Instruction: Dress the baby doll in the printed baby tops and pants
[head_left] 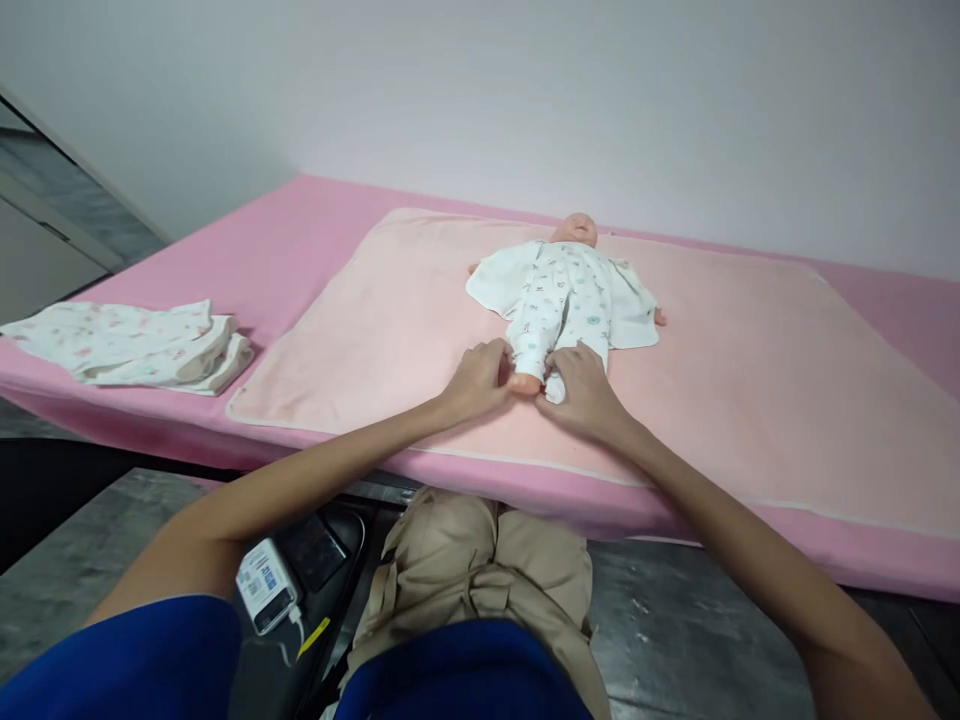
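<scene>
A doll (576, 232) lies on its back on a pale pink blanket (750, 350) spread over the pink bed (255, 235), its head near the far edge and its feet toward the near edge. It wears white printed clothing (541, 300) with wide plain sleeves (634, 310) spread to both sides. Both hands are at the leg ends, close to the near edge. The left hand (476, 383) has its fingers bent, thumb at one bare foot (524, 384) and fingertips beside the cuff. The right hand (586, 392) has its fingers curled with a narrow gap at the other leg end; whether either hand actually pinches cloth, I cannot tell. Folded clothes (135, 345) lie by the bed's left near corner. A white power bank (266, 585) sits below the near edge.
</scene>
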